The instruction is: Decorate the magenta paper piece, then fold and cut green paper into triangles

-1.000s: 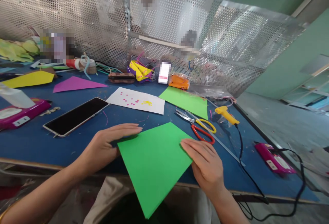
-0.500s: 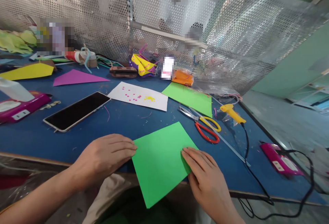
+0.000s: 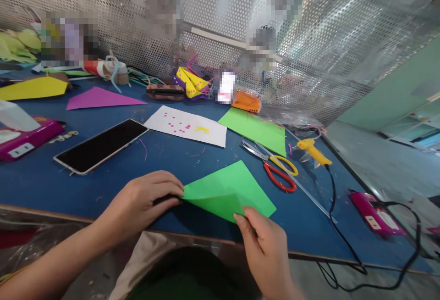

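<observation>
Left hand [image 3: 142,201] presses closed fingers on the left corner of the folded green paper sheet [image 3: 228,190]. Right hand [image 3: 266,247] fingers pinch its near edge above the blue bench [image 3: 51,185].

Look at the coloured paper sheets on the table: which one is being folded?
The bright green sheet at the near table edge, pinched by both hands; the other sheets lie flat and untouched farther back.

Left hand [image 3: 144,201] hides the green paper's [image 3: 228,190] left corner.
</observation>
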`<state>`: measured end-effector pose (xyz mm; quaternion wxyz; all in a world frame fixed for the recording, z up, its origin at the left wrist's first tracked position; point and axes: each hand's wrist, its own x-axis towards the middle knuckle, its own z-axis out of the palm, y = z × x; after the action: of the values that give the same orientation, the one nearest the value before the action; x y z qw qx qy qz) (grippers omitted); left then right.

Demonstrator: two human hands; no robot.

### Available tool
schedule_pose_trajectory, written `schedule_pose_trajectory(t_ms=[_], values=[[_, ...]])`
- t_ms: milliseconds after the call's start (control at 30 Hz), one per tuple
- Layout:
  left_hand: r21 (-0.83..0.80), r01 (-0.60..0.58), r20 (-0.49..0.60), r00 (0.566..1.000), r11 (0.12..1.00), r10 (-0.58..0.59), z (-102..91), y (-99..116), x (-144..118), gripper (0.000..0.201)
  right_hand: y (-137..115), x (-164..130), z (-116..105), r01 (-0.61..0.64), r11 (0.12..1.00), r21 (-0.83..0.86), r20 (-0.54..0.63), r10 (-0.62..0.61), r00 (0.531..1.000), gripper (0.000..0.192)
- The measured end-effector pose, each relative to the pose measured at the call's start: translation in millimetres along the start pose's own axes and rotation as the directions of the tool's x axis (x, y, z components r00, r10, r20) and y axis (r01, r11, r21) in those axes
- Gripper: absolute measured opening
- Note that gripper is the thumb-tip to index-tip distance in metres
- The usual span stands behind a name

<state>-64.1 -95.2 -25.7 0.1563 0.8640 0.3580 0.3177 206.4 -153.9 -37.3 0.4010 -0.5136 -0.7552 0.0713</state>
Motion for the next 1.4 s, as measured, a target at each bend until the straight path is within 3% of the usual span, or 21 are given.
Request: schedule_pose_trajectory(t_ms=[233, 433, 567, 1033, 1400], values=[[-0.088, 0.159, 0.022, 0.987, 0.983, -0.158, -0.4, 0, 3, 0.020, 3, 1, 3, -0.149, 0.989, -0.017, 0.021, 0.149, 0.989, 0.035], [-0.117, 0.355, 0.086, 0.934, 0.927, -0.347, -3.9, 4, 8, 0.022, 8, 7, 5, -0.277, 0.958, -0.079, 0.064, 0.282, 0.957, 0.036], [-0.131, 0.377, 0.083, 0.926, 0.917, -0.369, -4.3, 3, 6, 0.023, 9, 11, 6, -0.290, 0.951, -0.105, 0.058, 0.297, 0.953, 0.031], [0.044, 0.439, 0.051, 0.896, 0.897, -0.441, 1.5, 9, 14, 0.024, 9, 16, 7, -0.215, 0.954, -0.210, 0.049, 0.230, 0.972, 0.028], [0.120, 0.457, 0.027, 0.886, 0.881, -0.463, 8.4, 11, 13, 0.032, 13, 28, 5, -0.162, 0.941, -0.298, 0.137, 0.209, 0.968, 0.030]])
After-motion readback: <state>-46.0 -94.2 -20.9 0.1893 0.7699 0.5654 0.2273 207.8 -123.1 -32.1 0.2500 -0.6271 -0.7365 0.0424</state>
